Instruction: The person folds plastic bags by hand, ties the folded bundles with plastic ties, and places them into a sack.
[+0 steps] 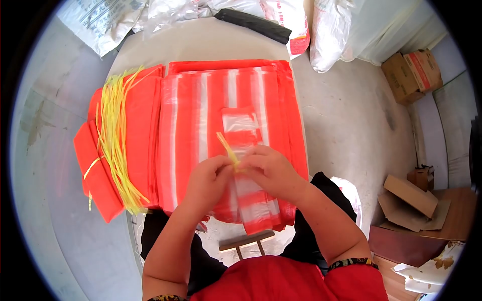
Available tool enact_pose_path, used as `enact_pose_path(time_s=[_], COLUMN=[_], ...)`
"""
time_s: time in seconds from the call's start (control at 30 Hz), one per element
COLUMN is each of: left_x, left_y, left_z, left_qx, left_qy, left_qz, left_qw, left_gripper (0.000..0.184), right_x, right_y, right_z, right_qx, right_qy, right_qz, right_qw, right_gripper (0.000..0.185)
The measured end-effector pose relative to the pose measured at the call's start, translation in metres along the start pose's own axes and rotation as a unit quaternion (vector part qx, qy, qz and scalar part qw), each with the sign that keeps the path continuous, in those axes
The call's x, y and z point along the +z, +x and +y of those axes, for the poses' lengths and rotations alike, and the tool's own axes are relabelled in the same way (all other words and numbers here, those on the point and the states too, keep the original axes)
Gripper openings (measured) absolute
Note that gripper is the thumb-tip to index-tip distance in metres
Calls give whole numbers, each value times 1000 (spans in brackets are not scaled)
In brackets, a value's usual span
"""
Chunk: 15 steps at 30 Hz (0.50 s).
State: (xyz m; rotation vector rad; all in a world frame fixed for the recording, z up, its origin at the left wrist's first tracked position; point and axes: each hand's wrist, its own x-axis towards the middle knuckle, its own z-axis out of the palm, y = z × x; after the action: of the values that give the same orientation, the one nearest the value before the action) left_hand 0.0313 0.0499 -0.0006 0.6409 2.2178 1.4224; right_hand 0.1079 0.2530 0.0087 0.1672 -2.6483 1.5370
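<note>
My left hand point(210, 181) and my right hand point(271, 169) meet over a folded bundle of red-and-clear striped plastic bags point(246, 198). The fingers of both are closed in a pinch on a yellow plastic strip point(228, 147), whose loose end points up and away from me. The strip's other end is hidden by my fingers. Beneath the bundle lies a wide stack of striped plastic bags point(188, 110). To its left, a bunch of yellow strips point(114, 135) is draped over red plastic sheets point(143, 120). A folded red bundle point(103, 180) there has a yellow strip tied round it.
A black rolled piece point(253, 26) lies on the far end of the table point(165, 44). White sacks point(331, 35) stand beyond it. Cardboard boxes point(411, 75) sit at the back right, and an opened carton point(411, 203) lies at the near right.
</note>
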Motion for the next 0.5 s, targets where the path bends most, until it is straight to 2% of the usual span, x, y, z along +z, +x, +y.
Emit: enact_pose_path(time_s=[0.13, 0.2, 0.3, 0.33, 0.4, 0.43, 0.5], left_x=[-3, -3, -6, -5, 0, -3, -11], left_y=[2, 3, 6, 5, 3, 1, -7], left_z=[2, 6, 0, 2, 12, 13, 12], left_qx=[60, 64, 71, 71, 74, 53, 10], left_qy=[204, 323, 392, 370, 323, 282, 198], left_qz=[47, 64, 65, 107, 188, 159, 95], left_qw=[976, 942, 915, 920, 924, 945, 975], left_gripper=[10, 11, 18, 18, 20, 22, 25], right_x=[-9, -16, -23, -25, -24, -24, -27], right_y=[-3, -6, -12, -13, -14, -14, -14], right_z=[-7, -7, 0, 2, -4, -9, -16], right_qx=[8, -16, -57, -71, 18, 63, 100], right_qy=[28, -29, -91, -108, -76, -59, -115], right_qz=[-14, -26, -40, -42, 7, 32, 6], right_qw=[999, 999, 993, 991, 997, 996, 988], right_gripper=[10, 14, 20, 22, 38, 47, 59])
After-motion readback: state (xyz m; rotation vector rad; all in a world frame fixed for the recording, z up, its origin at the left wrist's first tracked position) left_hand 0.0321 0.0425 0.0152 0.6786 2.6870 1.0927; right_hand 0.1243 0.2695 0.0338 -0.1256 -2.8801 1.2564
